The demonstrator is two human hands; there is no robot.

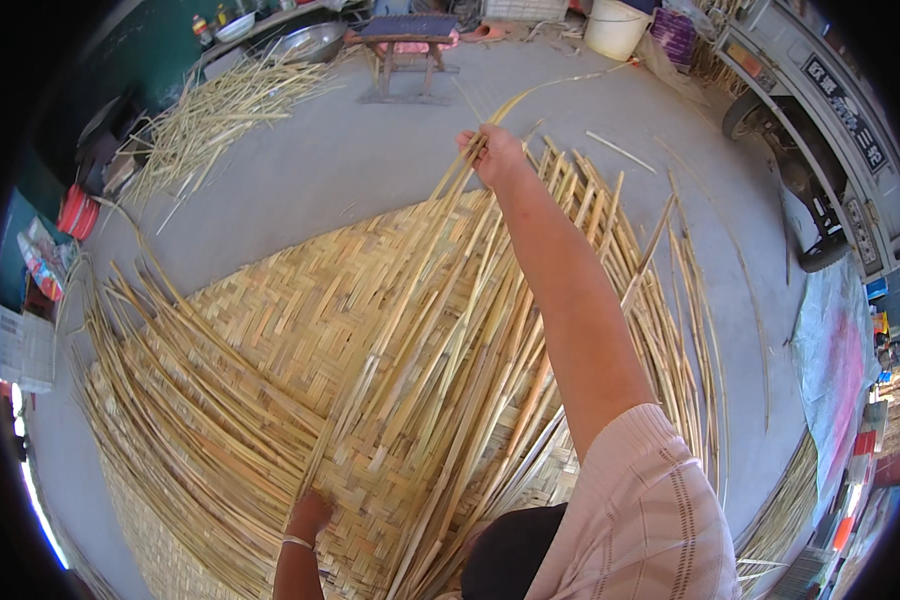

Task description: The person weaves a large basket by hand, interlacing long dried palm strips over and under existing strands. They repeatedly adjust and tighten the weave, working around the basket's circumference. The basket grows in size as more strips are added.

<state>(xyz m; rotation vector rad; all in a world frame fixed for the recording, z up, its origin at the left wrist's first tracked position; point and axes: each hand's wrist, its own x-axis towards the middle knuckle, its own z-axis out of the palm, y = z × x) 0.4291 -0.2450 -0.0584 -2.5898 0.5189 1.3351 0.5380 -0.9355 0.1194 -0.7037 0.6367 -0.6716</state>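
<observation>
A large woven bamboo mat (300,320) lies on the concrete floor, with many loose strips fanning out from its edges. My right hand (492,152) is stretched far forward and grips a bundle of long bamboo strips (440,300), lifting their far ends off the mat. My left hand (308,512), with a bangle on the wrist, presses down on the woven part near the base of those raised strips.
A loose pile of bamboo strips (215,110) lies at the far left. A small wooden stool (407,45), a metal basin (310,42) and a white bucket (615,27) stand at the back. A vehicle (820,130) is parked on the right, by a tarp (830,350).
</observation>
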